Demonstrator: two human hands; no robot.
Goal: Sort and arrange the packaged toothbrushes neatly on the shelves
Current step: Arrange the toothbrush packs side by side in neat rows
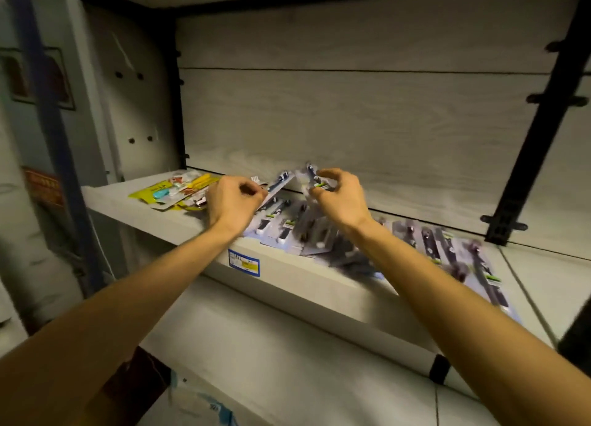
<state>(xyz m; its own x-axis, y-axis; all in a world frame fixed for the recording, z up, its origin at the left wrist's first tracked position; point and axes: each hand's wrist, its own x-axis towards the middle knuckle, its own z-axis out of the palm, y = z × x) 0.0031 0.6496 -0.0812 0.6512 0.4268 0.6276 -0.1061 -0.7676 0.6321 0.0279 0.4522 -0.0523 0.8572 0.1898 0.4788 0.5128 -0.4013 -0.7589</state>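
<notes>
Shelf [179,224] of pale wood grain, dim storeroom, both hands' fingers [256,192] pinching toothbrush packs [289,224] — price tag [243,262] on edge

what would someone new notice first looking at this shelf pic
Two bare arms reach in to mid-shelf, the left hand and right hand each holding up a grey toothbrush pack. More grey packs lie scattered along the shelf to the right, and yellow packs sit at its left end.
</notes>
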